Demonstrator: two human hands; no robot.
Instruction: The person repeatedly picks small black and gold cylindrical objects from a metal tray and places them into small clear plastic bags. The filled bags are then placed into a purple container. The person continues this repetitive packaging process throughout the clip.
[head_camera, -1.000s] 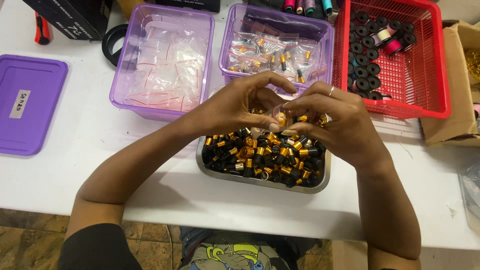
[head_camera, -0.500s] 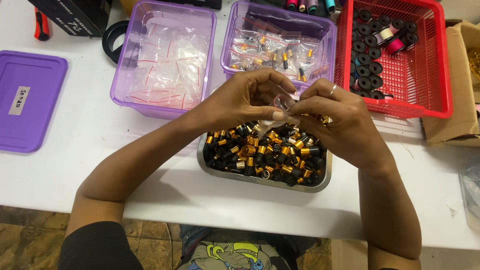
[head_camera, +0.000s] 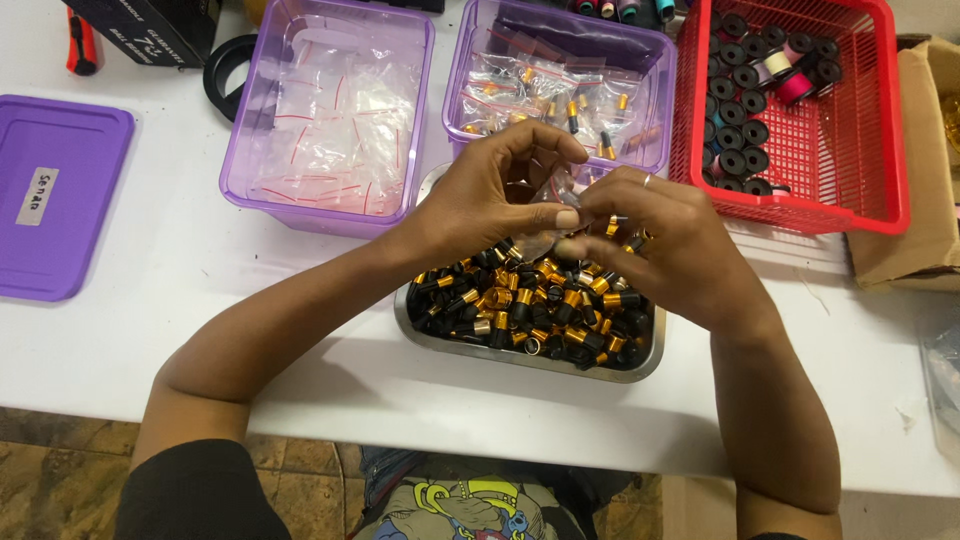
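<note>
1. Right then, a small clear plastic bag (head_camera: 556, 196) was pinched between both hands, held just above the far end of a metal tray (head_camera: 530, 356) at the middle of the white table (head_camera: 180, 270).
2. The left hand (head_camera: 487, 200) had its thumb and fingertips pressed together on the bag's left side, the fingers curled over the top of it.
3. The right hand (head_camera: 662, 245) met it from the other side, fingertips closed on the same bag; a ring sat on one finger, and whether anything else lay in that grip I could not tell.
4. Below the hands, the tray was heaped with small black-and-gold cylindrical pieces (head_camera: 530, 310).
5. Just beyond the hands stood a purple plastic tub (head_camera: 660, 120) holding little clear bags with the same pieces sealed inside.
6. To its left, close beside it, a second purple tub (head_camera: 240, 170) held empty clear bags with red strips.
7. On the right sat a red mesh basket (head_camera: 860, 130) with black spools gathered in its far left corner, and a cardboard box (head_camera: 925, 180) touched its right side.
8. Well off to the left lay a purple lid (head_camera: 60, 200) with a pale label.
</note>
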